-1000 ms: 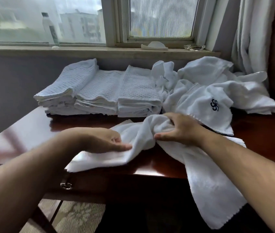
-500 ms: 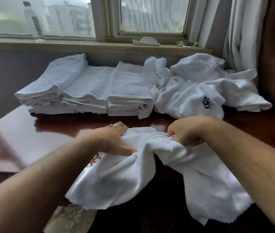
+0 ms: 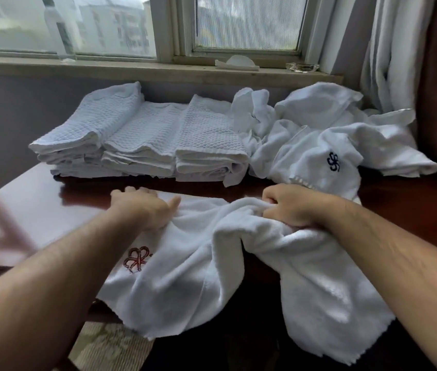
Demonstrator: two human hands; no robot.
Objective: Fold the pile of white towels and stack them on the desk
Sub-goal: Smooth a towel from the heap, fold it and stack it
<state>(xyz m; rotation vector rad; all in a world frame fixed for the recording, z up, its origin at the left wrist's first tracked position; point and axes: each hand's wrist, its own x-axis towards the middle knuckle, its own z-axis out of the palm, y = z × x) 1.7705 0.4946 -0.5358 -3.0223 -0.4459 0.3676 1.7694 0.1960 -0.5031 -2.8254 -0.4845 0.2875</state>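
A white towel point(image 3: 198, 263) with a red emblem lies crumpled across the front of the dark wooden desk point(image 3: 38, 210), and its near part hangs over the edge. My left hand point(image 3: 142, 207) rests on the towel's far left corner with the thumb stretched out. My right hand point(image 3: 292, 207) grips a bunched fold of the same towel in a fist. Three stacks of folded waffle-weave towels point(image 3: 142, 145) stand side by side at the back left. To their right is a loose pile of unfolded white towels point(image 3: 319, 145), one with a dark blue emblem.
Behind the desk runs a window sill with a clear bottle point(image 3: 59, 30), a white dish point(image 3: 238, 62) and a glass ashtray point(image 3: 303, 66). A white curtain point(image 3: 388, 49) hangs at the right. Patterned carpet point(image 3: 105, 344) shows below the desk's front edge.
The towel has been drawn toward me and spread wider, so the red emblem shows. My left hand has moved from the near edge to the far left corner; my right hand keeps its grip.
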